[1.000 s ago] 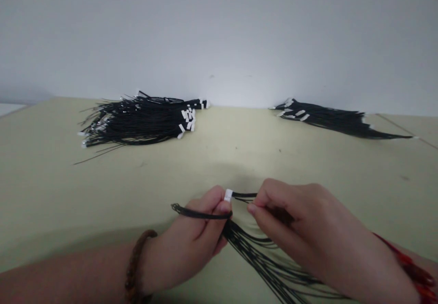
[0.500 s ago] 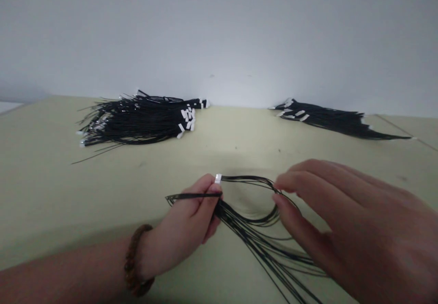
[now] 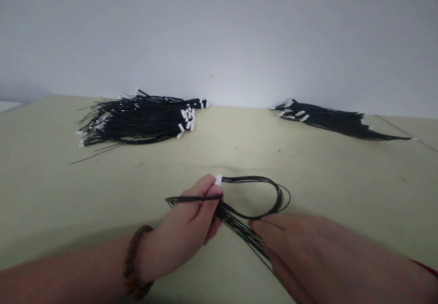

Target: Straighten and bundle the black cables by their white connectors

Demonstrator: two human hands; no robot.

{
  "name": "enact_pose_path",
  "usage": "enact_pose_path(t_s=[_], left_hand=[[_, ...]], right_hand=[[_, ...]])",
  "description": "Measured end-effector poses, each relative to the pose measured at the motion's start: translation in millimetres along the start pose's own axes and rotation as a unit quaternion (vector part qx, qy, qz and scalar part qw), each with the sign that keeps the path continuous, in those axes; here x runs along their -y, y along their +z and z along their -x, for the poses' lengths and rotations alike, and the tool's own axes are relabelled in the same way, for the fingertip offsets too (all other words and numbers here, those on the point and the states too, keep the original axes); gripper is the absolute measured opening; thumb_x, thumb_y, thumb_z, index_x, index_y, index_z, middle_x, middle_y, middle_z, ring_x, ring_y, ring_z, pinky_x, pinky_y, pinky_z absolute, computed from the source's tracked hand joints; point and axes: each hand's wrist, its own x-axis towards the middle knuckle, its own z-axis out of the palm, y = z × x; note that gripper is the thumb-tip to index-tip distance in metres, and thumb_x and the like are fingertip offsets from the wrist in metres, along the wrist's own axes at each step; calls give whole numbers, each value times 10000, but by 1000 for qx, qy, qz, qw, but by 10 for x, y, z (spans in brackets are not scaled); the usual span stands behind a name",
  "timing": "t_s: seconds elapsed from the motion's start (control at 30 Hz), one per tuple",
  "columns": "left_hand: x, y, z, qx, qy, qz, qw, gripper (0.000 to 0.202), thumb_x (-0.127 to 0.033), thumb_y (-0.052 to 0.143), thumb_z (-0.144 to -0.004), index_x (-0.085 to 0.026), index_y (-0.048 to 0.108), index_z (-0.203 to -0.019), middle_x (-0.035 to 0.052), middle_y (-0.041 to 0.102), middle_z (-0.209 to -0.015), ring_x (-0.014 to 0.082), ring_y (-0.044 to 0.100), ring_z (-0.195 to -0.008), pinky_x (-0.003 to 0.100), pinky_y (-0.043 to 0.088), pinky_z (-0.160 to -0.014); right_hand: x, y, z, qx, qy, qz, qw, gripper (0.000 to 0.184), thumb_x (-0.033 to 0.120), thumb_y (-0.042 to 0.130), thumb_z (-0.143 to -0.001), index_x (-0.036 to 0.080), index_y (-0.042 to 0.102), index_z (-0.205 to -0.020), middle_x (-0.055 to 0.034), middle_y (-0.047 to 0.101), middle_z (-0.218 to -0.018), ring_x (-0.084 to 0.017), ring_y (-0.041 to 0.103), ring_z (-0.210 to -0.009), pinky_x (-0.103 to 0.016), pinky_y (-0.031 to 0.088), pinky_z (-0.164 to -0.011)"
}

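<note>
My left hand [image 3: 191, 226] is closed around a bundle of thin black wires [image 3: 239, 229], pinching it between thumb and fingers. A white connector [image 3: 218, 180] pokes up above the thumb. From it the wires curve right in a loop [image 3: 278, 194] and return to the grip. A shorter folded length [image 3: 193, 198] sticks out left across the back of that hand. Lower right, my right hand [image 3: 318, 249] lies over the loose wires fanning down from the grip. Its fingers are closed round them, with the fingertips partly hidden.
Against the wall at the back left lies a large pile of black wires [image 3: 143, 119] with white connectors. A smaller stack of similar wires [image 3: 328, 117] rests at the back right. Both lie on a pale yellowish table [image 3: 102, 190].
My right hand has let go of the loop's right end and moved down and left onto the loose wires. The loop now stands free. My left hand has barely moved.
</note>
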Motion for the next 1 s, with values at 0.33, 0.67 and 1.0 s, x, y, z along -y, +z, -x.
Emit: enact_pose_path(t_s=[0.33, 0.67, 1.0], left_hand=[[56, -5, 24, 80, 16, 42, 996, 353, -519, 398, -809, -186, 369, -695, -111, 354, -450, -29, 303, -367, 29, 252, -356], [38, -6, 19, 63, -8, 22, 998, 329, -515, 371, -817, -202, 374, -713, -114, 363, -395, -10, 282, -321, 50, 211, -308], [62, -9, 0, 37, -25, 7, 999, 324, -514, 362, -819, -206, 376, -718, -116, 365, -383, -5, 297, -315, 59, 209, -309]], right_hand=[[-62, 39, -285, -1, -6, -185, 983, 206, 140, 477, -805, 177, 553, -617, 59, 552, -590, -60, 457, -534, -208, 305, -543], [-126, -161, -243, 60, 79, -306, 947, 179, 127, 438, -763, 203, 596, -793, 44, 523, -570, -69, 414, -471, -177, 300, -430], [-836, -598, -132, 155, -50, -601, 782, 223, 375, 521, -812, 213, 669, -772, 72, 601, -640, -23, 560, -539, -153, 339, -485]])
